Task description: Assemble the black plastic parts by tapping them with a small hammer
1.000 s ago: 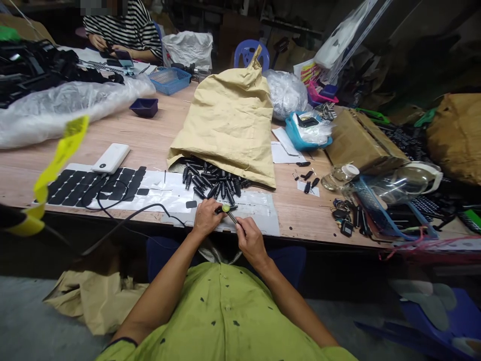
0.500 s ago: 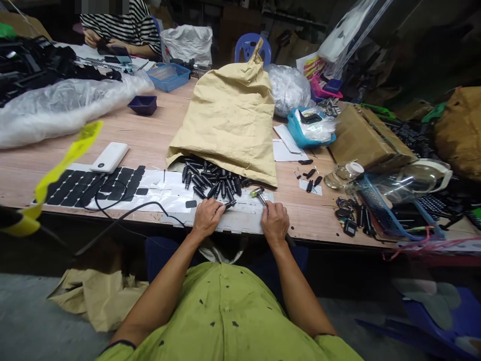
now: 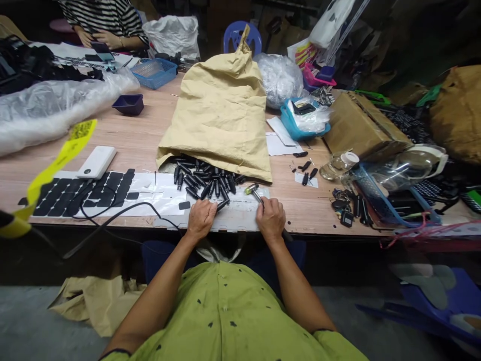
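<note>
My left hand (image 3: 202, 218) is closed around a small black cylindrical piece (image 3: 222, 204), whose end sticks out past the thumb. In my right hand (image 3: 271, 218) is a small hammer (image 3: 251, 189) with a yellow-green tip, gripped by its handle. Both hands rest at the table's front edge over a pale grey board (image 3: 238, 219). Just beyond them, a pile of similar black pieces (image 3: 208, 179) spills from the mouth of a tan sack (image 3: 221, 115).
Left lie a white power bank (image 3: 96, 162), a black cable (image 3: 124, 213) and a sheet of black stickers (image 3: 62, 198). At right stand a cardboard box (image 3: 364, 128), a glass jar (image 3: 338, 166) and a blue basket (image 3: 394, 198). Across the table sits a person in a striped top (image 3: 107, 22).
The view has shifted slightly, so most things sit a little further left and higher. Both hands keep their grips, and the hammer stays low over the board.
</note>
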Demonstrator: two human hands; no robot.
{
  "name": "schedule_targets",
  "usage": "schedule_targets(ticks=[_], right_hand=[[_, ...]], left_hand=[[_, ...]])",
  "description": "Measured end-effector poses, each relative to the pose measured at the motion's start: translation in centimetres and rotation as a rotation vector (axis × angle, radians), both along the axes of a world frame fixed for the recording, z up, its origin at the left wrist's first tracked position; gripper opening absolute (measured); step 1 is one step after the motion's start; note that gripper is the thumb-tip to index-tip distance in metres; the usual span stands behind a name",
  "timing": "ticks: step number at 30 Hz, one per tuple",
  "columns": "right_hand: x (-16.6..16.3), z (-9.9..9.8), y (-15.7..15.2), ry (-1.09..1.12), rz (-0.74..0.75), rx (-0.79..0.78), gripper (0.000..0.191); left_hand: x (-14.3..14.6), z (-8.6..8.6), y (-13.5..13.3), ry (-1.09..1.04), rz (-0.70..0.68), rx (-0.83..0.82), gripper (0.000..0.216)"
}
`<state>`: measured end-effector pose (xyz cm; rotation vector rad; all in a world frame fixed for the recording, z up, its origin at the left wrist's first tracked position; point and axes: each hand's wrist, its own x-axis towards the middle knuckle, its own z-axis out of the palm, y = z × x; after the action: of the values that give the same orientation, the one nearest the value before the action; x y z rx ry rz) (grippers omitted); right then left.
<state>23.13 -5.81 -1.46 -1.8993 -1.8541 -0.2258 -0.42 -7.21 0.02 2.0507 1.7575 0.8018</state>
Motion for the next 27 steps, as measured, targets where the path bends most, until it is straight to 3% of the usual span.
schedule_targets(ticks=[7,14,19,24,27], right_hand=[[-0.1,0.2,0.0,-0.032,-0.016,-0.002,0.025],[-0.3,0.7,0.2,-0.014,-0.026,-0.046,0.026],[-0.3,0.8,0.4,-0.029,-0.037,-0.064,0.028],[-0.2,0.9,0.9,-0.037,-0.032,-0.066,0.027],[-0.2,0.9,1.1,-0.053,-0.041,-0.065,0.027]], left_hand=[[-0.2,-0.1,-0.1,-0.063,-0.006,0.05,0.047],[-0.6,0.6,-0.8,-0.323,-0.073,0.146,0.028],[-0.9,0.8,-0.4,-0.41,-0.081,0.109,0.019],[-1.4,0.7,0.1,-0.483,-0.065,0.095,0.021],[-1.2,0.6,-1.6,-0.467,-0.122,0.134,0.025]])
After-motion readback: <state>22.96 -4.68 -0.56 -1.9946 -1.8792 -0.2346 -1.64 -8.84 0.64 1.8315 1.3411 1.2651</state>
